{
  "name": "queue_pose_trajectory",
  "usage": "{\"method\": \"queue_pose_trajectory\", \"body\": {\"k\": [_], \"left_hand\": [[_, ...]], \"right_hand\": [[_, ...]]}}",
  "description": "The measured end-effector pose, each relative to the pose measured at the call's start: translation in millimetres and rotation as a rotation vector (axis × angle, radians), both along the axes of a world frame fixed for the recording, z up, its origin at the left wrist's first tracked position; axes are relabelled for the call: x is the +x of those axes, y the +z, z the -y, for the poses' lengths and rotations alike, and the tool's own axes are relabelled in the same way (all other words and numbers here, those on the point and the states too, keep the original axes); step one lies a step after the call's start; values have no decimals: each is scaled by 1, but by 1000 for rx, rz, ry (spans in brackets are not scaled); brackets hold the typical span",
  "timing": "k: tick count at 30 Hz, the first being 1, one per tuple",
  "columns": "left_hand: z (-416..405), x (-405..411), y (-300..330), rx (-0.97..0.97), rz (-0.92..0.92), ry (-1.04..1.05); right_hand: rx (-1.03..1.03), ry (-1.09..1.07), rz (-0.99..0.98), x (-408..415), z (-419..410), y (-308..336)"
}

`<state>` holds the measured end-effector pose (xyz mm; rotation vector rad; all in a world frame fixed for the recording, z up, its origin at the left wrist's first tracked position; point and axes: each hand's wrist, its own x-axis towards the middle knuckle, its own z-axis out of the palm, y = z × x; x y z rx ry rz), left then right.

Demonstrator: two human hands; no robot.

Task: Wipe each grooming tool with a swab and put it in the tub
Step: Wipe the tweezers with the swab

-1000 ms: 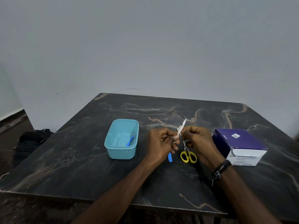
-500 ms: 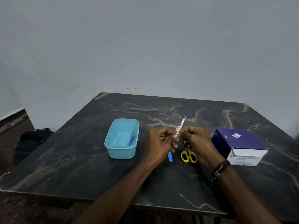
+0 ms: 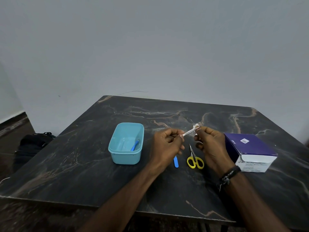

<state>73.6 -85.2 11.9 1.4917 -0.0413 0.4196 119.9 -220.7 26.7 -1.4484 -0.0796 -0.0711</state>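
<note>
While hands pinch it, tool (image 3: 189,131) points up-right twd swab (image 3: 196,127).

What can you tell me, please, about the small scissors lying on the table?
The scissors are small, with two bright yellow finger loops that look like plastic and thin, pointed, silvery blades that look like metal. The blades are closed. They lie flat on the dark marbled table, loops toward the person and tips pointing away. They sit between a blue tool and the purple box, just below the right hand. Neither hand touches them; only the table does.
</note>
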Motion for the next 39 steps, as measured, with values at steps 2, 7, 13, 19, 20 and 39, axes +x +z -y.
{"method": "queue_pose_trajectory", "body": {"k": [2, 7, 13, 19, 20, 39], "left_hand": [[0, 1, 3, -110, 19, 41], [-3, 2, 8, -327, 50, 66], [-5, 6, 7, -300, 38, 128], [-4, 4, 6, -238, 78, 141], [-4, 3, 5, -211, 63, 115], [5, -2, -2, 91, 12, -16]], "right_hand": [[-51, 44, 20, -1, -1, -1], [-195, 178, 42, -6, -5, -2], [-321, 244, 41, -12, -8, -3], [-197, 73, 1, -10, -6, 2], [-169, 48, 10, -10, -6, 3], [-60, 116, 8, -6, -3, -1]]}}
